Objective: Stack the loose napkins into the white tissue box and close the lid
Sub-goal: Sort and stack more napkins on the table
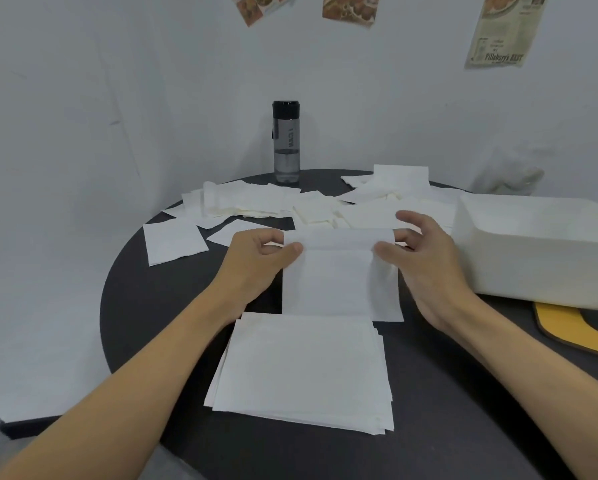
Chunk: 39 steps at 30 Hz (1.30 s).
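Observation:
A white napkin (339, 278) lies at the middle of the round dark table (145, 306), its far edge folded over. My left hand (256, 261) pinches that edge's left corner and my right hand (425, 265) pinches the right corner. Just in front of it rests a neat stack of napkins (304, 372). Several loose napkins (290, 206) are scattered across the far half of the table. The white tissue box (533, 265) stands open at the right, beside my right hand. A yellow-rimmed lid (567, 330) lies flat in front of the box.
A grey water bottle with a black cap (286, 143) stands at the table's far edge against the white wall. A single napkin (174, 240) lies apart at the left. Paper clippings (505, 29) hang on the wall.

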Tool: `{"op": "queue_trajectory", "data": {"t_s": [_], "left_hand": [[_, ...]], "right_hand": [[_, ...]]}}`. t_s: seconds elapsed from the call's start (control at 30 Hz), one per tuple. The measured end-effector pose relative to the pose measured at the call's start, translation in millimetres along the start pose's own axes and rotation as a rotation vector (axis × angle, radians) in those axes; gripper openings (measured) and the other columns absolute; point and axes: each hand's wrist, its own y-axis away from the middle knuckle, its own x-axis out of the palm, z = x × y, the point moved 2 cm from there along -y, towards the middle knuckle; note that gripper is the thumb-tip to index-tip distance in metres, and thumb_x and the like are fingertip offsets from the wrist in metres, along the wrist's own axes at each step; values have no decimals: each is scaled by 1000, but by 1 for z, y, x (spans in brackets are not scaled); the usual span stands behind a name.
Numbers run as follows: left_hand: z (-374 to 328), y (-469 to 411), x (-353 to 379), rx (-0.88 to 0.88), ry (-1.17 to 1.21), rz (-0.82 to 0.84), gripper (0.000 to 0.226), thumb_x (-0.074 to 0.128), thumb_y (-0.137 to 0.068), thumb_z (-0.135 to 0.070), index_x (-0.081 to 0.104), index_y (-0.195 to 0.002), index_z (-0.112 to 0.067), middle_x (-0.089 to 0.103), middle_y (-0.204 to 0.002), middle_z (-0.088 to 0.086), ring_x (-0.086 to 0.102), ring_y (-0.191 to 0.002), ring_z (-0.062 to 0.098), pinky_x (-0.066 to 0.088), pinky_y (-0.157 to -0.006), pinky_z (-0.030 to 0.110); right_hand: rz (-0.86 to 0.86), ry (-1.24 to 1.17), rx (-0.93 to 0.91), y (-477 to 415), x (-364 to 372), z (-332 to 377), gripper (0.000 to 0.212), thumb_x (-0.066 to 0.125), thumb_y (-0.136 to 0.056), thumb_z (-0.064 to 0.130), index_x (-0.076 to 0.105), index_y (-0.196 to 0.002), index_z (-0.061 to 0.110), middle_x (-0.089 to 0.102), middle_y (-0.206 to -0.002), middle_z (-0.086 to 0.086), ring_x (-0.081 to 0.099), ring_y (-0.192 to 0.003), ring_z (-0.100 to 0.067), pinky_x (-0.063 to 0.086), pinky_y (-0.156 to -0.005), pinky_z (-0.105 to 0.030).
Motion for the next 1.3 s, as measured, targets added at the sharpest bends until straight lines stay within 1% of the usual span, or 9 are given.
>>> {"op": "queue_trajectory", "data": {"t_s": [0.1, 0.23, 0.47, 0.63, 0.8, 1.0, 1.1, 1.17, 1.3], "left_hand": [[-5, 2, 0, 17, 121, -5, 8, 67, -95, -15, 73, -101, -15, 79, -88, 7, 76, -85, 24, 58, -91, 37], [-5, 0, 0, 39, 162, -20, 13, 66, -96, -16, 71, -108, -18, 78, -94, 8, 75, -93, 28, 52, -102, 49], [-5, 0, 0, 70, 206, -20, 16, 60, -100, -10, 72, -107, -18, 78, -100, 6, 74, -98, 25, 50, -104, 48], [-3, -1, -1, 83, 247, -28, 25, 56, -98, 0, 76, -101, -14, 77, -106, 3, 72, -104, 23, 51, -105, 45], [-7, 0, -1, 67, 275, 45, 48, 40, -96, 7, 81, -94, -18, 75, -110, 3, 68, -101, 23, 50, -103, 39], [-6, 0, -8, -22, 492, 89, 53, 26, -104, -26, 72, -108, 1, 71, -122, 8, 67, -108, 31, 49, -97, 40], [-6, -2, -6, -29, 431, 30, 35, 49, -104, -24, 78, -95, -8, 74, -116, 8, 70, -106, 30, 47, -107, 48], [-3, -2, -5, 27, 317, -15, 14, 67, -93, -11, 80, -94, -16, 75, -112, 5, 69, -110, 23, 46, -110, 49], [-4, 2, -9, 94, 343, -7, 24, 73, -86, -1, 76, -103, -17, 73, -106, 3, 68, -105, 23, 50, -104, 44]], "right_hand": [[33, -147, 160, -4, -2, -4, 56, 75, -83, 2, 45, -129, 13, 71, -108, -10, 69, -104, -24, 53, -97, -36], [140, -309, 283, -8, -5, -7, 32, 71, -87, 1, 61, -115, -11, 71, -114, -20, 71, -102, -29, 58, -90, -34], [215, -346, 349, -7, -4, -4, 25, 61, -93, 0, 65, -116, -8, 72, -116, -16, 70, -108, -28, 56, -96, -38], [222, -317, 352, -5, -3, -2, 22, 58, -94, -1, 66, -115, -4, 73, -113, -15, 73, -93, -24, 60, -84, -33], [285, -305, 305, -1, 2, 4, 32, 44, -98, -8, 69, -115, 2, 73, -116, -11, 70, -106, -25, 58, -91, -36], [280, -435, 393, 2, -2, 12, 40, 32, -93, 5, 71, -102, 0, 72, -112, -16, 67, -100, -29, 56, -84, -37], [278, -391, 355, 1, -2, 11, 36, 43, -100, 21, 71, -100, -2, 72, -107, -16, 65, -92, -28, 51, -87, -40], [257, -272, 278, 2, -1, 9, 21, 58, -97, 13, 69, -104, -4, 71, -104, -19, 66, -90, -27, 55, -85, -38], [253, -156, 213, 6, 0, 8, 22, 66, -88, -5, 66, -107, 6, 71, -99, -13, 70, -87, -23, 58, -81, -30]]}}
